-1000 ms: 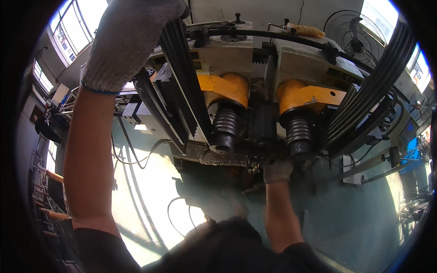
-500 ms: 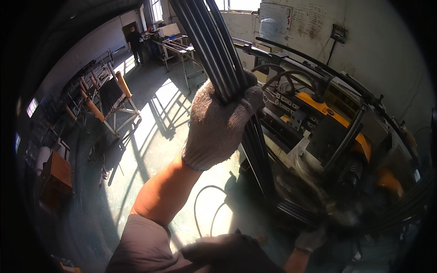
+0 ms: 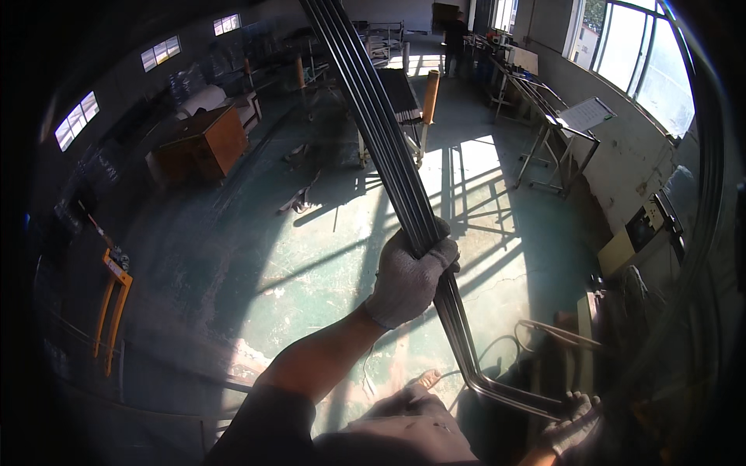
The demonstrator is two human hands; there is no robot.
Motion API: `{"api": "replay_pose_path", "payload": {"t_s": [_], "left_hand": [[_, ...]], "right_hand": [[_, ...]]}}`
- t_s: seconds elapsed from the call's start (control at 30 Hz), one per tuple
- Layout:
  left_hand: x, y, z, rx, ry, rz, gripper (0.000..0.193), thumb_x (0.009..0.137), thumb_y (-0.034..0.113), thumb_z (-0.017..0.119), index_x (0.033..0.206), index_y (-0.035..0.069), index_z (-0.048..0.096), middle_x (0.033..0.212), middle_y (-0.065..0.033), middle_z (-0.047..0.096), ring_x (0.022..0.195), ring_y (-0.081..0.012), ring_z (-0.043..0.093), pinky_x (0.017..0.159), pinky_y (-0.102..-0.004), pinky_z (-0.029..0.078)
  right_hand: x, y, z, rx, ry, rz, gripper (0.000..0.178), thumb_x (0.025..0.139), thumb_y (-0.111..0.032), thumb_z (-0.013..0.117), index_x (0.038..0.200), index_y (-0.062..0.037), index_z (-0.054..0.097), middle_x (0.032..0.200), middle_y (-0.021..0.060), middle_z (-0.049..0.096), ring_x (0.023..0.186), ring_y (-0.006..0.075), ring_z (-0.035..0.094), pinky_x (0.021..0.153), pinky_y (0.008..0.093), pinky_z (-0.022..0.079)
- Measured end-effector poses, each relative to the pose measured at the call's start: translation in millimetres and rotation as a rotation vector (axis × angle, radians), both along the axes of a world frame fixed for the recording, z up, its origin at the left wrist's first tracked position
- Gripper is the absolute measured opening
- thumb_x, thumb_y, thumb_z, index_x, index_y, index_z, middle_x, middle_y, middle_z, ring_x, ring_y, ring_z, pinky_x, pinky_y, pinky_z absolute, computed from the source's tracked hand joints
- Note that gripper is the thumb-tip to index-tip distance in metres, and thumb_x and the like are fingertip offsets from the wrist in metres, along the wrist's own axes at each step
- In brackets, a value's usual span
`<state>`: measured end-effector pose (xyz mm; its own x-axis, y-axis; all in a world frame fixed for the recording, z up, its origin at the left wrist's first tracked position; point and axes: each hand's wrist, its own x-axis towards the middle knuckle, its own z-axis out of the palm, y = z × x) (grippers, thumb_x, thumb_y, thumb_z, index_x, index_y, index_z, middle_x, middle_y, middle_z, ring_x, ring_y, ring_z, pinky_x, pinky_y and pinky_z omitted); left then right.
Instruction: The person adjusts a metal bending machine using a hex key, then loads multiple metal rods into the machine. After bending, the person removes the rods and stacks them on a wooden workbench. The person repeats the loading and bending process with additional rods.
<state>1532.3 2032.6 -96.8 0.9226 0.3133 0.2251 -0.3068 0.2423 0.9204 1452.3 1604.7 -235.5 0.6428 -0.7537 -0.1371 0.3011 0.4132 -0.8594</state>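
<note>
Fingers of the gloved left hand [image 3: 409, 281] are wrapped around a bundle of long dark strips [image 3: 381, 132], which slants down from the upper edge, passes through that fist and bends sideways toward the gloved right hand [image 3: 573, 427], whose fingers reach out partly straightened at the strips' lower stretch, though whether they grip cannot be told. Just left of the bend shows a foot [image 3: 428, 378] on the green floor [image 3: 311, 272], which is striped with sunlight and shadow. Farther out are a brown desk [image 3: 221, 147], a yellow metal frame [image 3: 116, 283] and a distant person [image 3: 455, 45].
</note>
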Motion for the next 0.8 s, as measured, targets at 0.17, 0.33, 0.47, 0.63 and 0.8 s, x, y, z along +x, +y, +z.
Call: {"api": "replay_pose_path", "payload": {"t_s": [0.17,0.33,0.47,0.63,0.8], "left_hand": [[64.6,122.7,-40.7,0.055,0.105,0.274,0.022,0.107,0.003,0.072,0.127,0.001,0.063,0.098,-0.0112,0.074,0.087,-0.0225,0.078,0.083,-0.0388,0.066],[111.7,251.1,-37.7,0.103,0.164,0.517,0.024,0.102,-0.001,0.075,0.123,0.001,0.065,0.095,-0.0096,0.073,0.085,-0.0225,0.077,0.08,-0.0383,0.065],[115.5,367.8,-34.8,-0.011,0.209,0.787,0.03,0.095,-0.001,0.081,0.121,0.001,0.065,0.092,-0.0085,0.072,0.078,-0.0216,0.074,0.073,-0.0371,0.063],[113.8,520.3,-46.8,0.103,0.405,1.076,0.027,0.098,0.001,0.076,0.123,-0.004,0.065,0.09,-0.0112,0.072,0.076,-0.0231,0.077,0.072,-0.0391,0.061],[143.0,684.7,-76.2,0.114,0.367,1.164,0.027,0.096,0.002,0.075,0.121,-0.004,0.064,0.088,-0.0106,0.071,0.076,-0.0226,0.076,0.07,-0.0388,0.06]], "right_hand": [[154.7,99.2,-53.0,-0.137,0.007,0.253,0.029,0.118,-0.032,0.065,0.132,-0.0081,0.069,0.1,0.0053,0.071,0.087,0.0192,0.069,0.079,0.0316,0.059],[313.2,238.8,-122.3,0.102,-0.086,0.537,0.022,0.116,-0.021,0.063,0.129,-0.0051,0.071,0.094,0.0059,0.068,0.076,0.0195,0.065,0.068,0.0309,0.053],[396.1,389.0,-136.7,0.093,-0.016,0.762,0.018,0.111,-0.007,0.067,0.127,-0.0002,0.07,0.094,0.0076,0.066,0.074,0.0195,0.063,0.067,0.0335,0.056],[458.3,592.7,-136.1,-0.348,0.018,0.952,0.025,0.105,0.001,0.07,0.13,0.0026,0.069,0.1,0.008,0.071,0.082,0.0179,0.071,0.071,0.0313,0.062],[512.8,772.7,-151.1,-0.209,-0.119,1.11,0.034,0.094,0.009,0.074,0.127,0.004,0.068,0.094,0.0058,0.068,0.077,0.0155,0.067,0.067,0.0306,0.059]]}}
